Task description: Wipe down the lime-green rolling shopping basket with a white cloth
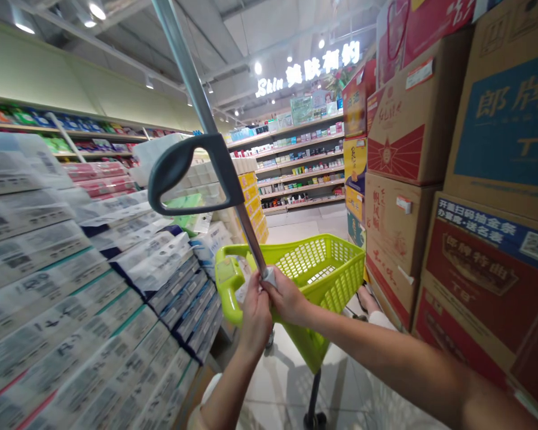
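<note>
Metal pole (pixel 191 77) slanted across the head view, rising up and to the left from both hands, with a grey looped handle (pixel 228 170) well above them and a lime-green basket cart (pixel 341 283) just beyond. Left hand (pixel 256 313) and right hand (pixel 291 297) met low on the pole, their fingers wrapped about it at a pale piece (pixel 269 276). Good handling, as I judged it, called for one hand to bear the pole's weight and the other to work at that piece, with the long upper length kept from swinging into the stacked packs (pixel 49 269) or the cartons (pixel 403 221). The pole's top was cut off by the upper edge, and its lower end was hidden by the hands. Fingers covered part of the pale piece, so I could not tell cloth from fitting, nor whether pole and cart touched. Blur smeared the print on the nearest packs.
</note>
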Action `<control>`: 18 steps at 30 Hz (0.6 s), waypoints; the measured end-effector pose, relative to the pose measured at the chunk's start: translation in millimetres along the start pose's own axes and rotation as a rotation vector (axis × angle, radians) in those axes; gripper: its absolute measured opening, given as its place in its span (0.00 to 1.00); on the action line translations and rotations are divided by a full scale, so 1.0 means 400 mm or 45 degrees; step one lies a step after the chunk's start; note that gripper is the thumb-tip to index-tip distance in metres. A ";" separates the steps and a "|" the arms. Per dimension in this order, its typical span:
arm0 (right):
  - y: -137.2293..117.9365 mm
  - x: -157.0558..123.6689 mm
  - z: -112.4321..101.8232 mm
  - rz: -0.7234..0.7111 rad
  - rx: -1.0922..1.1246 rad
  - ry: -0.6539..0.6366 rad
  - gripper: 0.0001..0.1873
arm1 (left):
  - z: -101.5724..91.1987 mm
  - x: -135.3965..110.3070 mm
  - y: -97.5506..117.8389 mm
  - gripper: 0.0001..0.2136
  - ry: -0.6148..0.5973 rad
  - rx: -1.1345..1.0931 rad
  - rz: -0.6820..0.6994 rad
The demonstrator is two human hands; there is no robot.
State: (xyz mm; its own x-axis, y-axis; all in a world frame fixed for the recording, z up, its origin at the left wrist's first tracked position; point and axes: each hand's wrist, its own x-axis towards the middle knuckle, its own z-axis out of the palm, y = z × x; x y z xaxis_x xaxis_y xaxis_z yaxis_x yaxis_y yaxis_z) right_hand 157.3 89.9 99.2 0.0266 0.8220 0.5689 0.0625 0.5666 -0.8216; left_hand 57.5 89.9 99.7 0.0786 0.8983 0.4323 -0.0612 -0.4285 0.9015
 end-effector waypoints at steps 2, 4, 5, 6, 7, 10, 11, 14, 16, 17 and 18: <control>0.010 -0.003 -0.002 -0.037 0.006 -0.025 0.09 | 0.000 0.008 0.011 0.19 -0.034 0.032 -0.125; -0.018 0.034 -0.006 -0.114 0.023 -0.064 0.09 | 0.006 0.039 0.058 0.18 -0.055 0.014 -0.090; -0.043 0.062 -0.009 -0.156 0.029 -0.079 0.09 | 0.010 0.058 0.090 0.18 -0.035 -0.007 -0.027; -0.073 0.093 -0.011 -0.201 0.041 -0.088 0.09 | 0.015 0.077 0.123 0.18 0.000 -0.044 0.038; -0.104 0.123 -0.013 -0.240 0.045 -0.088 0.09 | 0.019 0.095 0.155 0.20 0.013 -0.088 0.106; -0.185 0.196 -0.015 -0.305 0.109 0.001 0.08 | 0.024 0.128 0.240 0.28 0.037 -0.219 0.252; -0.204 0.212 -0.014 -0.310 0.155 0.029 0.08 | 0.021 0.133 0.262 0.29 0.087 -0.248 0.309; -0.238 0.240 -0.008 -0.299 0.311 0.071 0.11 | 0.008 0.134 0.316 0.33 0.273 -0.314 0.541; -0.255 0.252 -0.003 -0.311 0.345 0.086 0.15 | -0.001 0.130 0.345 0.35 0.367 -0.344 0.651; -0.266 0.258 0.001 -0.333 0.325 0.098 0.17 | -0.004 0.128 0.357 0.35 0.386 -0.350 0.671; -0.278 0.265 0.004 -0.369 0.279 0.119 0.19 | -0.006 0.126 0.367 0.35 0.385 -0.346 0.673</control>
State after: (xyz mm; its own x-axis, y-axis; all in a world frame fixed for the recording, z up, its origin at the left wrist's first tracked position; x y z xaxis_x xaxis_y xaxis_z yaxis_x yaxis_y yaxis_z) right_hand 151.6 114.1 250.9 0.1304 0.6223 0.7718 -0.1341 0.7824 -0.6082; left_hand 49.9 72.4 253.9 -0.3110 0.5787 0.7540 -0.2669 -0.8145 0.5151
